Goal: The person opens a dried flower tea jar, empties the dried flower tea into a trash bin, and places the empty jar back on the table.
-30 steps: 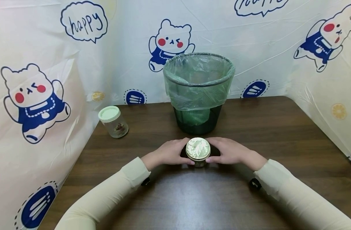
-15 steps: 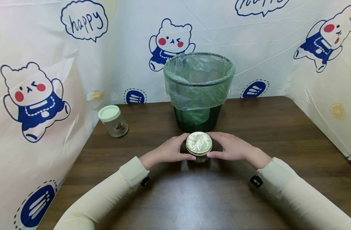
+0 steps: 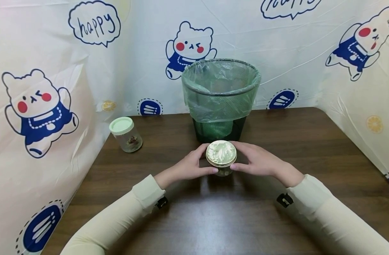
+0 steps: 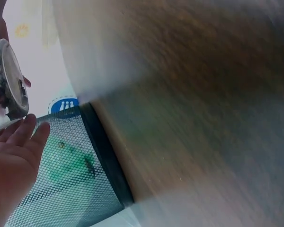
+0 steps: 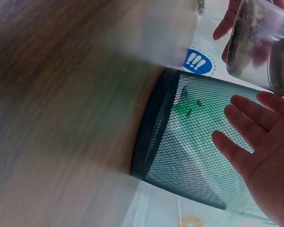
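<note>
A clear jar with a shiny gold lid [image 3: 221, 154] is between my two hands in the head view, raised off the table. My left hand [image 3: 188, 166] grips its left side, thumb at the front just below the lid. The opposite side is held by my right hand [image 3: 259, 161], its thumb also at the front. Dark dried bits show through the jar's wall [image 4: 4, 90] in the left wrist view. The right wrist view shows the jar's clear body [image 5: 255, 47] with brownish contents; some fingers there stand apart from it.
Right behind the jar stands a dark mesh waste bin [image 3: 220, 132] lined with a green plastic bag [image 3: 220, 108]. A second jar with a pale green lid [image 3: 121, 126] stands at the table's back left. A printed cloth [image 3: 143, 63] encloses the wooden table [image 3: 210, 216].
Both hands have lifted the gold-lidded jar; it looks larger and higher in the head view. The bin and the green-lidded jar have stayed put.
</note>
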`<state>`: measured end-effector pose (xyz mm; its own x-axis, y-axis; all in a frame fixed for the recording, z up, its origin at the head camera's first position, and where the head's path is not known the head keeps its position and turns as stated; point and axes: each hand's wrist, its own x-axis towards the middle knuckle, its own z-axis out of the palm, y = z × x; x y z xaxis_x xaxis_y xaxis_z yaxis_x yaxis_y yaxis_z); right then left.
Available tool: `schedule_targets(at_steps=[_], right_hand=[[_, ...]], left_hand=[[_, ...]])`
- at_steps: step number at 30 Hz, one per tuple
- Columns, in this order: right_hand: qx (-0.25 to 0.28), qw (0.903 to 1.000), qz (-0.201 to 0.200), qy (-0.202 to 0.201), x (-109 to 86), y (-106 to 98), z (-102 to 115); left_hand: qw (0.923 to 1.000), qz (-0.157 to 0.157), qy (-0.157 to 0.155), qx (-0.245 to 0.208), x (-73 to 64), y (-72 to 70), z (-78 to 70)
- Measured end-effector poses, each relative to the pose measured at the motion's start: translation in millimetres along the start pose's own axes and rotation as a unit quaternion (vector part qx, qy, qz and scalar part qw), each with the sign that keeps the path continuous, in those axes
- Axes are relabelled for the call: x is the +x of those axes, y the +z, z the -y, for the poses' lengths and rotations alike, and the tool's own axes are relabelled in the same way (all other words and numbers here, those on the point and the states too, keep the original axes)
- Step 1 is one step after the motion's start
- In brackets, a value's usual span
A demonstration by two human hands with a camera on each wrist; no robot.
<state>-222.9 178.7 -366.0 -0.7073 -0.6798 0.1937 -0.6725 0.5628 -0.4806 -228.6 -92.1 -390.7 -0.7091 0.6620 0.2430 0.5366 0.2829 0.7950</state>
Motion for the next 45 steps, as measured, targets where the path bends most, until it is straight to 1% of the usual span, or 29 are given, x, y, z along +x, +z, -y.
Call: schedule_targets(at_steps=[5, 9, 12, 14, 16, 18, 22, 25, 26, 28, 33, 38, 42, 45], right_hand=[[0.011, 0.9999, -0.006, 0.001, -1.5, 0, 3], [0.02, 0.9998, -0.006, 0.004, -2.5, 1, 3], [0.026, 0.9996, -0.006, 0.003, -2.8, 2, 4], [0.032, 0.9995, -0.008, 0.003, -2.7, 1, 5], [0.044, 0.999, -0.011, -0.001, -2.0, 1, 6], [0.059, 0.9981, -0.017, -0.006, -1.3, 1, 8], [0.1, 0.9943, -0.037, -0.006, 0.2, 3, 12], [0.133, 0.9895, -0.056, 0.007, 1.9, 6, 16], [0.143, 0.9876, -0.063, 0.012, 2.4, 7, 18], [0.165, 0.9831, -0.076, 0.025, 3.8, 8, 22], [0.198, 0.9724, -0.106, 0.064, 5.8, 12, 33], [0.21, 0.964, -0.131, 0.098, 7.8, 17, 43], [0.211, 0.9576, -0.15, 0.126, 9.7, 20, 51], [0.214, 0.9508, -0.17, 0.145, 11.7, 24, 56]], left_hand=[[0.9992, -0.02, 0.012, -0.033, -0.4, 3.6, -1.8], [0.9956, -0.032, 0.001, -0.087, -3.8, 1.9, -24.0], [0.9929, -0.038, -0.012, -0.112, -6.3, -0.9, -40.8], [0.9922, -0.04, -0.016, -0.117, -6.8, -1.0, -41.5], [0.992, -0.042, -0.021, -0.117, -7.0, -0.9, -40.7], [0.9919, -0.044, -0.019, -0.117, -7.2, -0.3, -39.4], [0.9923, -0.06, -0.006, -0.109, -4.8, 5.5, -23.0], [0.9917, -0.079, 0.002, -0.101, -2.7, 10.3, -10.4], [0.9914, -0.086, 0.004, -0.098, -2.5, 10.9, -8.8], [0.991, -0.098, 0.006, -0.091, -2.2, 11.8, -7.5], [0.9904, -0.122, 0.008, -0.063, -2.2, 13.8, -7.4], [0.9883, -0.142, 0.023, -0.051, -1.5, 16.2, -8.9], [0.9867, -0.156, 0.023, -0.042, -0.7, 18.8, -11.1], [0.9856, -0.163, 0.024, -0.037, -0.2, 20.4, -13.7]])
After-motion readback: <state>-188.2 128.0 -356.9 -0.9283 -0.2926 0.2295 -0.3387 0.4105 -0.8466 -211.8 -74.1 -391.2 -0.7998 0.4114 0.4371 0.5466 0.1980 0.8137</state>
